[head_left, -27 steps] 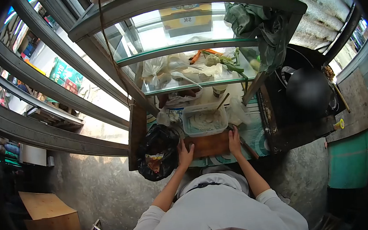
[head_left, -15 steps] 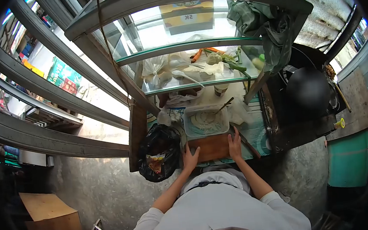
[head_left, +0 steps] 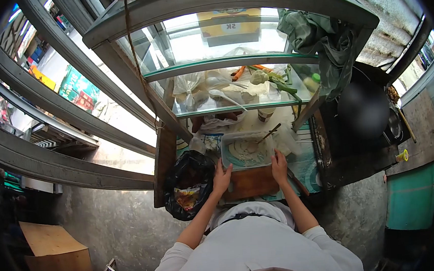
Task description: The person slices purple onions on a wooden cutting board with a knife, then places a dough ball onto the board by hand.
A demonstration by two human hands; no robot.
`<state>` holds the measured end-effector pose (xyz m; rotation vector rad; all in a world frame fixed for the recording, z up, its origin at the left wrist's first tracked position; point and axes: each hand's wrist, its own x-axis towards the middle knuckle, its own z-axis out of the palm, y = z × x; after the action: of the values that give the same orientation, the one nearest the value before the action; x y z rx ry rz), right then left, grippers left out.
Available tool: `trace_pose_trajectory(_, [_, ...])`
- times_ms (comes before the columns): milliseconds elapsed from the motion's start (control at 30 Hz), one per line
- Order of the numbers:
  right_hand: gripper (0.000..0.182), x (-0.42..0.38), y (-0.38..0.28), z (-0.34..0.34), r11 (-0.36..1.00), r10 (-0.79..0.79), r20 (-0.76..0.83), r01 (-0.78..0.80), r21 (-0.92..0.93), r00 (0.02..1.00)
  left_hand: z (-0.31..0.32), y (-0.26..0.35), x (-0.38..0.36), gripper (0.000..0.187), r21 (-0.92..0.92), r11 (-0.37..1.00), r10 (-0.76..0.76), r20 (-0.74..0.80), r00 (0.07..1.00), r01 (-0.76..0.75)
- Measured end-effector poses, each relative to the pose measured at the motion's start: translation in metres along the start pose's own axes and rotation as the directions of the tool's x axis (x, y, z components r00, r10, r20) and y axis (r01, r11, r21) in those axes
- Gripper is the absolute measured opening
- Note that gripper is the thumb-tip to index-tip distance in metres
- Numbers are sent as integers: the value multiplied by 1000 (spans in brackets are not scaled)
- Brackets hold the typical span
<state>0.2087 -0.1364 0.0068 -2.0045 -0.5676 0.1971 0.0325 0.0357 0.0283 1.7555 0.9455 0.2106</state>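
Observation:
My left hand [head_left: 222, 178] is at the near left corner of a clear plastic container [head_left: 249, 165], its thumb apart from the fingers. At the near right corner, my right hand [head_left: 279, 166] has its fingers along the container's side. Pale, batter-like stuff lies inside, with the brown handle of a utensil [head_left: 270, 132] sticking out to the right. A wooden cutting board [head_left: 254, 184] lies just in front of the container, between my wrists. Right of the board rests a knife [head_left: 299, 182].
Left of my hands hangs a black plastic bag [head_left: 187, 178] with wrappers inside. Behind the container, a glass display case [head_left: 235, 108] holds bags and vegetables. A paper cup [head_left: 265, 114] stands beneath its shelf. A dark stove [head_left: 350, 148] with cookware is at the right.
Both hands have moved forward from the sides of the cutting board to the container's near corners. The view has shifted slightly; the container and board look unmoved.

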Motion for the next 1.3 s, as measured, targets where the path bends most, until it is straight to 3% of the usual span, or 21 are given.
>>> trace_pose_trajectory(67, [35,0,2,-5,1000,13,19,-14,17,1000,2,-6,-3,74,97,995,-8,2,1000,8])
trace_pose_trajectory(167, [36,2,7,-12,1000,2,83,-1,-15,997,-11,14,-11,75,6,1000,-28,137,990,27])
trace_pose_trajectory(267, [35,2,-17,-17,976,137,75,-148,160,988,-6,2,-2,70,283,953,151,-128,980,-110])
trace_pose_trajectory(367, [34,3,-45,-25,991,103,-56,-98,92,993,-33,63,7,61,114,975,203,-114,972,-191])
trace_pose_trajectory(467, [32,6,-43,-21,998,44,-139,-39,40,989,-45,88,23,50,121,962,261,-140,955,-245])
trace_pose_trajectory(567, [30,6,-54,-18,994,68,-96,-59,92,993,-56,96,63,40,221,889,447,-234,863,-400])
trace_pose_trajectory(667, [29,5,-60,-13,991,13,-77,-2,133,997,-62,69,125,33,587,710,671,-394,629,-390])
trace_pose_trajectory(767, [28,3,-63,-15,983,51,-39,-44,178,998,-79,52,162,40,757,603,628,-257,734,-252])
trace_pose_trajectory(867, [25,1,-58,-27,978,73,-61,-59,198,995,-83,32,197,42,662,734,453,-314,834,-149])
trace_pose_trajectory(967, [29,-4,-29,-46,999,41,-38,-40,22,998,-83,12,205,41,702,699,449,-283,848,-136])
trace_pose_trajectory(1067, [35,-19,-4,-72,855,-14,-123,-52,-517,992,-87,21,199,41,680,724,362,-233,902,-115])
trace_pose_trajectory(1100, [37,-27,5,-81,812,50,-101,-100,-576,994,-88,33,190,41,658,744,329,-215,920,-112])
trace_pose_trajectory(1200, [41,-50,27,-100,698,193,-70,-188,-691,979,-85,52,161,46,715,587,668,-161,727,-380])
trace_pose_trajectory(1300, [41,-72,34,-111,705,218,-3,-159,-692,976,-86,91,112,51,669,599,606,-21,795,-439])
